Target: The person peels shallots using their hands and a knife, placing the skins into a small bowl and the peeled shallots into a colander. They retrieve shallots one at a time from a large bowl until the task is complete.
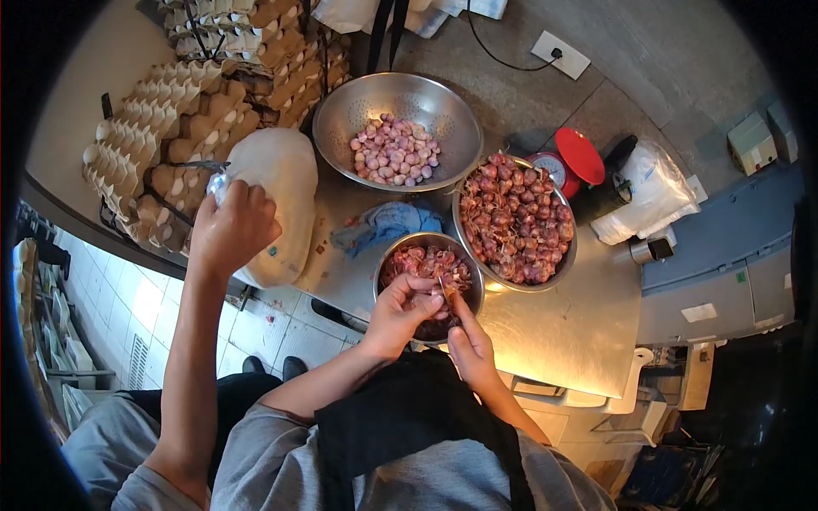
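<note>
Over the smaller metal bowl (pixel 383 300), my left hand (pixel 399 317) is closed in a pinch on what looks like a shallot, mostly covered by the fingers. Close beside it, my right hand (pixel 470 341) is also closed, its fingertips meeting those of the left. A thin, light sliver and a small brown piece show at the right fingertips, too small to name. Reddish shallots and loose skins (pixel 439 262) lie in the bowl beneath. Behind it to the right, a larger bowl is heaped with unpeeled shallots (pixel 515 221).
A metal colander (pixel 341 140) holds peeled shallots (pixel 396 152). A blue cloth (pixel 388 228) lies on the steel table (pixel 588 315). At left, another person's hand (pixel 237 223) grips something whitish beside a white sack (pixel 277 170). Egg trays (pixel 162 111) and a red scale (pixel 579 157) stand behind.
</note>
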`<state>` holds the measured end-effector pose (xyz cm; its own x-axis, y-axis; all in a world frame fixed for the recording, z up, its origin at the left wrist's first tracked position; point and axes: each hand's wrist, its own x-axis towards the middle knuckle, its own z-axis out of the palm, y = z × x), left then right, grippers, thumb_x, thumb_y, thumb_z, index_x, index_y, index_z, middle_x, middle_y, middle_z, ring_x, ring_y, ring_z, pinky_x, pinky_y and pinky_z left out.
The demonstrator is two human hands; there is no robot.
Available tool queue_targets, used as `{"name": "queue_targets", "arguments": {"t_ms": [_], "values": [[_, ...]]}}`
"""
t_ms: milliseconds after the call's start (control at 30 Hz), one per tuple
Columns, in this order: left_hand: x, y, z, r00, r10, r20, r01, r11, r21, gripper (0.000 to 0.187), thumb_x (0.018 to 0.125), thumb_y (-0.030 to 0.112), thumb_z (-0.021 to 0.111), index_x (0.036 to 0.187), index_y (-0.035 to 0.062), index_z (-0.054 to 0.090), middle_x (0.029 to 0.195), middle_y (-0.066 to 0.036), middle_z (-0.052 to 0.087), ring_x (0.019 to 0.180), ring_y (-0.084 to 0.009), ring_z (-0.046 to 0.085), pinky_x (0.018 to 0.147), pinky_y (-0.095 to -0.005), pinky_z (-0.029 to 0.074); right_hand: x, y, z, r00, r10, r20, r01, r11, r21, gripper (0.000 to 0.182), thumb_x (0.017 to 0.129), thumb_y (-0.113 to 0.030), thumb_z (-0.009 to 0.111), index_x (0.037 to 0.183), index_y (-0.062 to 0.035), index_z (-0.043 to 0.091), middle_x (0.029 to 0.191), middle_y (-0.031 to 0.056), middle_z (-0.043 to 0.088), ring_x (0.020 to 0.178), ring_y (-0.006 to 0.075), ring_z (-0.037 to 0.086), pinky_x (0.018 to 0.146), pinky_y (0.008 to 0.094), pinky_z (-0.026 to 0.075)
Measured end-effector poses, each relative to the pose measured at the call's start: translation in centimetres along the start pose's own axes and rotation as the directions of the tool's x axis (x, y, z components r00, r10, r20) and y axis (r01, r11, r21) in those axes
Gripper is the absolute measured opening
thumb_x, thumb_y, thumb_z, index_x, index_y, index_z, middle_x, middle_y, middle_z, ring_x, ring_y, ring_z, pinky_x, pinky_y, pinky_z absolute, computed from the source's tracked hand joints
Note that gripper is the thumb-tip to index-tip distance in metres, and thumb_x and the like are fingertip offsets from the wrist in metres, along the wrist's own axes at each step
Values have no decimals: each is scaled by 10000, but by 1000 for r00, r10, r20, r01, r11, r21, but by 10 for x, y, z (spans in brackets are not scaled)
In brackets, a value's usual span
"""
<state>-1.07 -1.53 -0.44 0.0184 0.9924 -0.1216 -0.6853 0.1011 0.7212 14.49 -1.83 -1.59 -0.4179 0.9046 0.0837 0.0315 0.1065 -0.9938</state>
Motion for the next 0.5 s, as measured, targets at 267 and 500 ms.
{"name": "queue_targets", "arguments": {"t_ms": [267, 500], "values": [[-5, -14, 7, 985, 174, 12, -169, 931, 325, 250, 763, -21, 627, 973, 7, 496, 901, -33, 558, 853, -86, 538, 783, -236, 454, 3, -12, 3, 989, 144, -32, -124, 931, 344, 408, 905, -142, 435, 1280, -74, 287, 840, -9, 488, 557, 20, 373, 485, 151, 300], [-4, -13, 1, 975, 206, 85, -221, 854, 471, 263, 770, -35, 613, 1003, -3, 495, 954, -58, 571, 900, -95, 540, 804, -237, 446, 14, -33, 3, 949, 311, 58, -297, 814, 499, 281, 930, -233, 383, 1186, -128, 335, 539, -19, 319, 397, 53, 279, 357, 175, 231]]}}
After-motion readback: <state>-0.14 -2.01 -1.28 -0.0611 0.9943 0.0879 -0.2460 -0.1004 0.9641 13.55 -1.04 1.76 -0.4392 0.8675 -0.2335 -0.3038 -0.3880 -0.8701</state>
